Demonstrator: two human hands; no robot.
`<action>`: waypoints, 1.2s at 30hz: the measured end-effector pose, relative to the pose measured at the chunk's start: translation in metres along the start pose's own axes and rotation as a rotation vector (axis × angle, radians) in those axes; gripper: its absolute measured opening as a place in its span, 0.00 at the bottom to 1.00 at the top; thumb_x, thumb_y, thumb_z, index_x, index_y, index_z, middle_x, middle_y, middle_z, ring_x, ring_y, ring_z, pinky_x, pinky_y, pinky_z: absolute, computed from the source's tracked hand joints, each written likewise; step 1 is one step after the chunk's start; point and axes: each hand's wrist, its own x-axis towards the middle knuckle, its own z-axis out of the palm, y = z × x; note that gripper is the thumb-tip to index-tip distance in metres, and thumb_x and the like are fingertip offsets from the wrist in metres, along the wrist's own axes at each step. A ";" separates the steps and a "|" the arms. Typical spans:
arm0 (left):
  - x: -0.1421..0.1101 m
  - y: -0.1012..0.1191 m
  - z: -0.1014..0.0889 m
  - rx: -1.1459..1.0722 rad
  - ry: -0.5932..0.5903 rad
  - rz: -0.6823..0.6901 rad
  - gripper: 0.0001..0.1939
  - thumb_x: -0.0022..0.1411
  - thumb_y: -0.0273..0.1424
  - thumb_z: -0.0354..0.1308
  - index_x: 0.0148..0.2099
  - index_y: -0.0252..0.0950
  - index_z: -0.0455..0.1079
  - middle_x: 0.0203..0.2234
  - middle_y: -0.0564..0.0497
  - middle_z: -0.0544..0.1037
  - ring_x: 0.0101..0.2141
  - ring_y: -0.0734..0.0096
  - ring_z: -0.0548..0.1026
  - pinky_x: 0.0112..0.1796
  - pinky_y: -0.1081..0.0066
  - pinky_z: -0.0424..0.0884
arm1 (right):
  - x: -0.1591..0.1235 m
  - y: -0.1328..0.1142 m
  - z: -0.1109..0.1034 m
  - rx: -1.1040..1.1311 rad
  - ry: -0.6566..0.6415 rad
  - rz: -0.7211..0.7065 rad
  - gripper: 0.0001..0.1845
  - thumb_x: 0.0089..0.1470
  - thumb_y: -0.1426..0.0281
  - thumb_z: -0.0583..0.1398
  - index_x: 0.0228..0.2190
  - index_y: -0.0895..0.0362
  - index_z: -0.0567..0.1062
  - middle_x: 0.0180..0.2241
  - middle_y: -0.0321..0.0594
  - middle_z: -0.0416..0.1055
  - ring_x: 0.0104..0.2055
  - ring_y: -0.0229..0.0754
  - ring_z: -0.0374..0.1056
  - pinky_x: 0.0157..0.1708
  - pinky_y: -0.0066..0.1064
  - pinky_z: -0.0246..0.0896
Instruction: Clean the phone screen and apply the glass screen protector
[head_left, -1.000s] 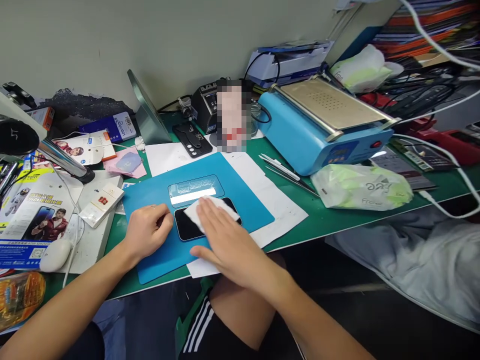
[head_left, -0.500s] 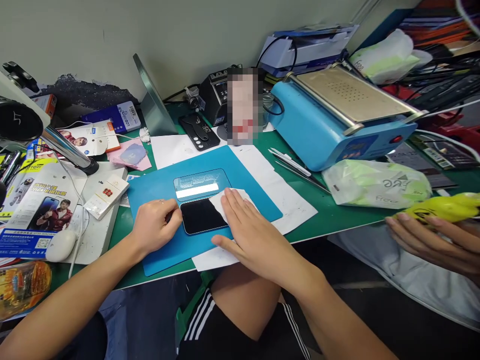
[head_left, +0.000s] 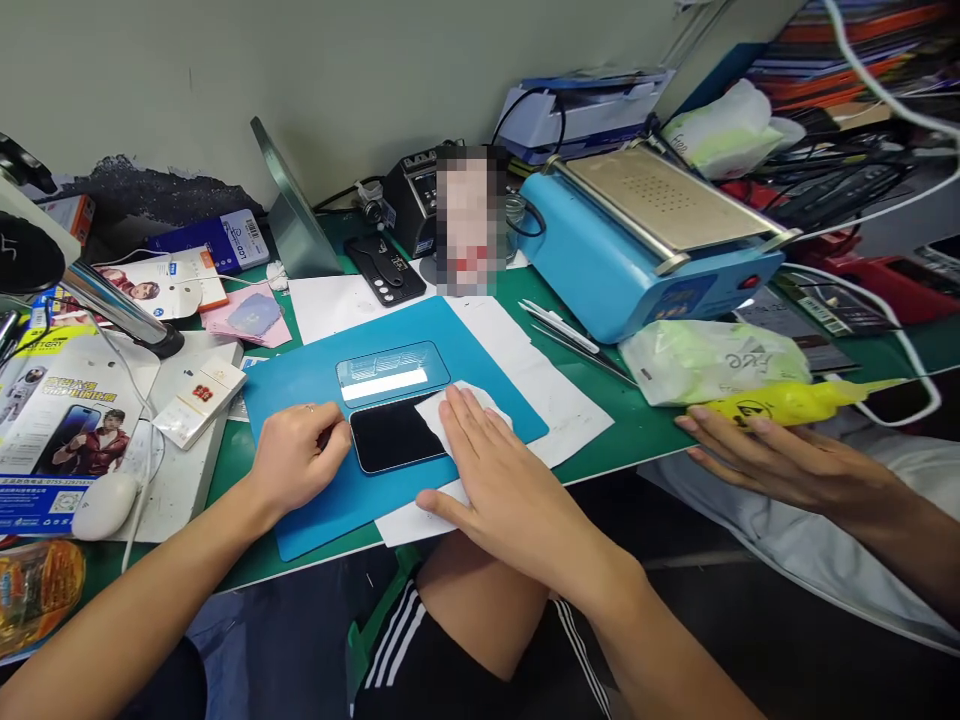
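A smartphone (head_left: pixel 394 437) with a dark screen lies flat on a blue mat (head_left: pixel 300 500). My left hand (head_left: pixel 300 455) is closed in a loose fist against the phone's left end, with nothing visible in its fingers. Over the right end of the phone, my right hand (head_left: pixel 487 460) lies flat with its thumb spread, pressing a white wipe (head_left: pixel 431 410) onto the screen. Part of the wipe is hidden under the fingers. Just behind the phone, a clear glass screen sheet (head_left: pixel 390 365) with a bright reflection rests on the mat.
At the right, a co-worker's hand (head_left: pixel 765 455) holds a yellow squeeze bottle (head_left: pixel 780 403). Behind it are a tissue pack (head_left: pixel 712 360), tweezers (head_left: pixel 585 350) and a blue heating-plate machine (head_left: pixel 585 270). A black phone case (head_left: pixel 385 272) lies behind the mat; packaging (head_left: pixel 67 400) crowds the left.
The view has shifted slightly right. The co-worker's hand and yellow bottle have moved left along the table edge. My hands and the wipe stay nearly in place over the phone.
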 end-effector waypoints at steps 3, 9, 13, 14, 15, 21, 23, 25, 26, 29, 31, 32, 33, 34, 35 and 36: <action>0.000 0.001 0.001 -0.001 -0.006 0.000 0.16 0.67 0.32 0.47 0.25 0.38 0.59 0.16 0.56 0.64 0.20 0.73 0.64 0.27 0.70 0.57 | -0.016 -0.001 0.003 -0.034 0.018 -0.007 0.57 0.66 0.39 0.48 0.75 0.66 0.34 0.77 0.58 0.31 0.79 0.58 0.31 0.73 0.58 0.47; -0.001 0.001 0.002 0.001 -0.011 0.004 0.16 0.67 0.32 0.47 0.25 0.38 0.59 0.16 0.56 0.63 0.20 0.73 0.64 0.27 0.70 0.56 | -0.003 0.010 -0.006 -0.017 -0.062 0.004 0.56 0.66 0.38 0.46 0.75 0.65 0.38 0.77 0.55 0.34 0.79 0.57 0.32 0.74 0.58 0.46; 0.000 0.001 0.002 -0.002 -0.009 0.010 0.16 0.67 0.32 0.47 0.25 0.38 0.59 0.16 0.56 0.63 0.20 0.73 0.64 0.27 0.70 0.56 | -0.015 0.009 -0.002 -0.051 -0.001 -0.009 0.58 0.65 0.38 0.49 0.75 0.64 0.34 0.77 0.56 0.34 0.79 0.57 0.33 0.74 0.57 0.47; 0.000 0.001 0.002 -0.005 -0.010 0.011 0.16 0.67 0.33 0.47 0.25 0.38 0.59 0.16 0.56 0.63 0.20 0.73 0.63 0.27 0.70 0.56 | -0.020 0.009 0.000 -0.060 0.024 -0.025 0.58 0.65 0.38 0.49 0.75 0.63 0.33 0.77 0.55 0.35 0.79 0.56 0.34 0.73 0.56 0.48; 0.000 0.001 0.002 -0.009 -0.012 0.012 0.16 0.67 0.33 0.47 0.25 0.38 0.59 0.16 0.56 0.63 0.20 0.73 0.63 0.27 0.70 0.55 | -0.024 0.009 0.002 -0.065 0.039 -0.040 0.58 0.65 0.38 0.49 0.75 0.62 0.32 0.77 0.54 0.35 0.79 0.55 0.35 0.73 0.55 0.49; 0.002 0.003 0.002 -0.029 -0.038 0.012 0.16 0.66 0.33 0.47 0.25 0.38 0.58 0.16 0.56 0.63 0.20 0.73 0.63 0.27 0.70 0.55 | -0.006 0.018 -0.002 -0.035 -0.003 -0.027 0.54 0.66 0.38 0.45 0.76 0.62 0.37 0.77 0.53 0.37 0.79 0.56 0.34 0.73 0.57 0.48; 0.002 0.004 0.002 -0.036 -0.043 0.008 0.15 0.66 0.33 0.46 0.25 0.38 0.59 0.16 0.55 0.64 0.21 0.73 0.63 0.27 0.70 0.55 | -0.003 0.019 -0.002 -0.036 0.014 -0.033 0.53 0.67 0.39 0.45 0.76 0.61 0.37 0.77 0.52 0.39 0.79 0.56 0.37 0.73 0.58 0.49; 0.002 0.003 0.002 -0.047 -0.046 0.002 0.15 0.66 0.32 0.46 0.25 0.38 0.59 0.17 0.55 0.65 0.21 0.73 0.64 0.27 0.70 0.55 | -0.010 0.018 0.000 -0.056 0.050 -0.062 0.52 0.68 0.40 0.46 0.76 0.60 0.35 0.77 0.53 0.40 0.79 0.56 0.39 0.72 0.58 0.52; 0.002 0.003 0.002 -0.054 -0.048 0.000 0.15 0.66 0.32 0.46 0.25 0.38 0.59 0.17 0.55 0.65 0.21 0.73 0.64 0.27 0.70 0.55 | -0.015 0.017 0.001 -0.070 0.065 -0.079 0.53 0.68 0.41 0.46 0.76 0.60 0.33 0.77 0.54 0.40 0.78 0.57 0.40 0.71 0.59 0.53; 0.001 0.003 0.003 -0.078 -0.054 -0.006 0.14 0.65 0.33 0.46 0.26 0.38 0.59 0.17 0.56 0.64 0.21 0.74 0.64 0.27 0.71 0.56 | -0.022 0.012 0.004 -0.107 0.093 -0.121 0.55 0.67 0.40 0.48 0.75 0.61 0.31 0.76 0.57 0.42 0.78 0.60 0.42 0.70 0.61 0.54; 0.001 0.003 0.003 -0.091 -0.052 -0.012 0.14 0.66 0.33 0.46 0.26 0.38 0.59 0.17 0.56 0.64 0.21 0.74 0.64 0.28 0.71 0.56 | -0.016 0.004 0.006 -0.114 0.094 -0.144 0.58 0.65 0.39 0.49 0.75 0.64 0.33 0.75 0.60 0.44 0.77 0.61 0.43 0.70 0.61 0.55; 0.001 0.002 0.003 -0.097 -0.050 -0.015 0.14 0.66 0.33 0.46 0.26 0.38 0.60 0.17 0.56 0.65 0.21 0.74 0.64 0.28 0.71 0.57 | -0.011 -0.002 0.006 -0.109 0.094 -0.158 0.59 0.64 0.38 0.50 0.75 0.66 0.35 0.75 0.62 0.45 0.77 0.62 0.44 0.70 0.60 0.56; 0.001 0.002 0.003 -0.103 -0.046 -0.017 0.15 0.67 0.33 0.46 0.27 0.38 0.60 0.17 0.56 0.65 0.21 0.74 0.64 0.28 0.71 0.57 | -0.004 -0.009 0.007 -0.096 0.095 -0.175 0.60 0.63 0.37 0.50 0.75 0.68 0.37 0.75 0.63 0.45 0.77 0.62 0.44 0.70 0.59 0.56; 0.001 0.002 0.003 -0.108 -0.043 -0.017 0.15 0.67 0.33 0.46 0.27 0.38 0.60 0.18 0.56 0.65 0.22 0.74 0.64 0.28 0.71 0.57 | 0.003 -0.018 0.008 -0.080 0.094 -0.196 0.61 0.62 0.37 0.51 0.74 0.71 0.41 0.74 0.65 0.45 0.77 0.63 0.43 0.70 0.58 0.56; 0.001 0.001 0.003 -0.113 -0.042 -0.015 0.15 0.68 0.33 0.46 0.27 0.38 0.60 0.18 0.56 0.65 0.22 0.73 0.64 0.28 0.71 0.58 | 0.010 -0.028 0.008 -0.061 0.095 -0.216 0.62 0.61 0.36 0.51 0.74 0.73 0.44 0.74 0.66 0.45 0.77 0.63 0.43 0.70 0.58 0.56; 0.001 0.001 0.003 -0.118 -0.043 -0.012 0.15 0.68 0.33 0.46 0.27 0.38 0.60 0.18 0.56 0.66 0.22 0.74 0.65 0.29 0.71 0.58 | 0.015 -0.036 0.009 -0.046 0.096 -0.235 0.62 0.61 0.35 0.51 0.73 0.74 0.47 0.74 0.67 0.45 0.77 0.63 0.44 0.70 0.57 0.56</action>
